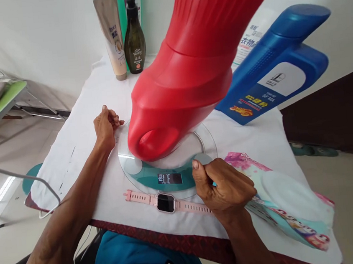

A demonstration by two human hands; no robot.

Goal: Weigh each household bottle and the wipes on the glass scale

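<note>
A big red bottle with a loop handle low on its near side stands on a round glass scale, its top cut off by the frame. The scale's small display is lit with dark characters. My left hand rests at the scale's left rim, fingers curled in and holding nothing. At the scale's front right, my right hand is closed in a fist, thumb uppermost, with nothing visible in it. A pink smartwatch lies stretched out before the scale, its right strap end reaching my right wrist.
A beige tube and a dark pump bottle stand behind on the white tablecloth. A blue jug is at the right, with a colourful soft pack nearer me. A green table stands far left.
</note>
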